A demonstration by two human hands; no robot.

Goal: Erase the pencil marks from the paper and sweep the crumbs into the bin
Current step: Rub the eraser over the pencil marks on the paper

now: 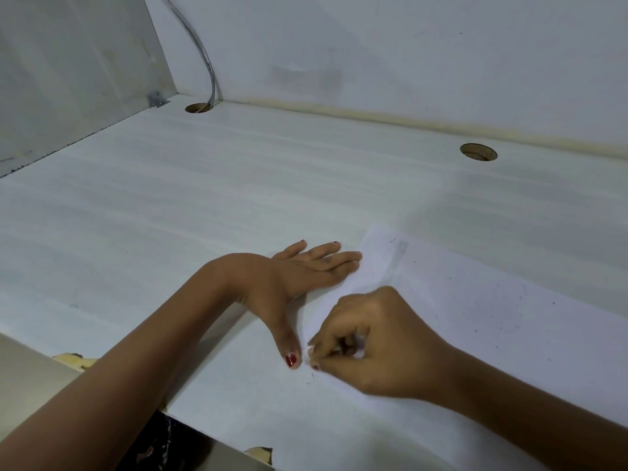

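Observation:
A white sheet of paper lies on the white desk, running off the right edge of view. Small dark crumbs dot the paper and the desk near its lower left corner. My left hand lies flat with straight fingers, pressing the paper's left edge, thumb spread toward me. My right hand rests on the paper with curled fingers, pinching a small whitish thing at the fingertips, mostly hidden; it looks like an eraser. No bin is in view.
Two round cable holes sit near the back of the desk, a grey cable dropping into the left one. A side panel stands at left, a wall behind. The desk's front edge is chipped.

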